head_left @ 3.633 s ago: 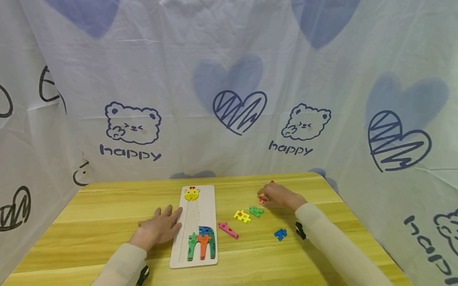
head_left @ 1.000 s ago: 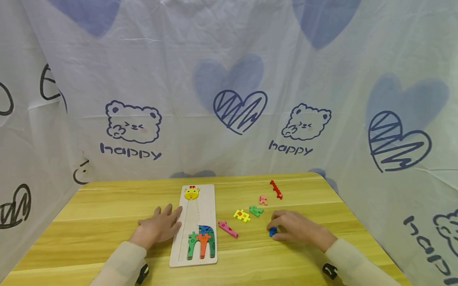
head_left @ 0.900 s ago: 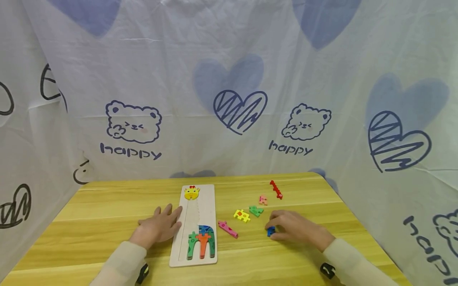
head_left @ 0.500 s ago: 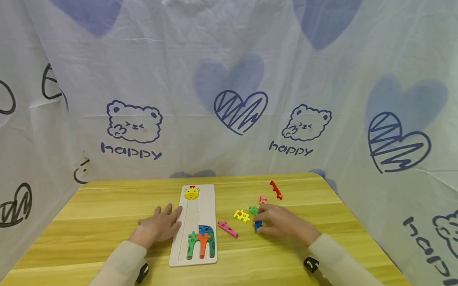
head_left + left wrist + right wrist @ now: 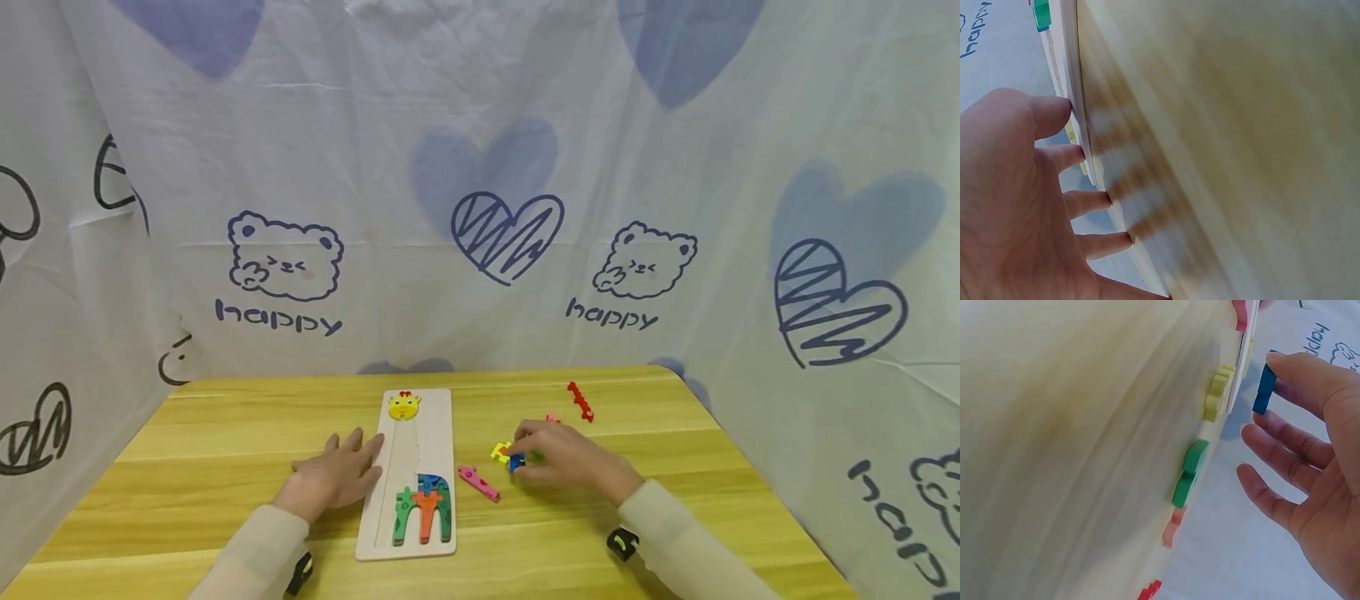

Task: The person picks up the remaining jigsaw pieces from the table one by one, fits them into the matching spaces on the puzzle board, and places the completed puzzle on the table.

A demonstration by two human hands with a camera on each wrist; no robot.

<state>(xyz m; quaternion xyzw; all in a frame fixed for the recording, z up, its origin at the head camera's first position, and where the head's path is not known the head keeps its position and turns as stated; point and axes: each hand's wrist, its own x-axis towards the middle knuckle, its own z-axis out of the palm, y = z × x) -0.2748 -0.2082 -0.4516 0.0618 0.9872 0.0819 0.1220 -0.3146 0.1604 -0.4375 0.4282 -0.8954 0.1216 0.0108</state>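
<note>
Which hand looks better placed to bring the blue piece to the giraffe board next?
Probably the right hand: it pinches the blue piece. The left hand holds no piece and touches the left edge of the giraffe board, so it seems better suited to steadying.

A wood-grained table (image 5: 187, 467) fills the near part. Beyond its far edge hangs a creased white cloth (image 5: 390, 167), continuing left and right. Printed on the far side are a left bear (image 5: 287, 258) and a right bear (image 5: 645, 260) — each above the word "happy" (image 5: 279, 317) — and, between them, a scribbled heart (image 5: 508, 237) overlapping a solid blue heart (image 5: 486, 162). A second scribbled heart (image 5: 840, 302) sits farther right.
</note>
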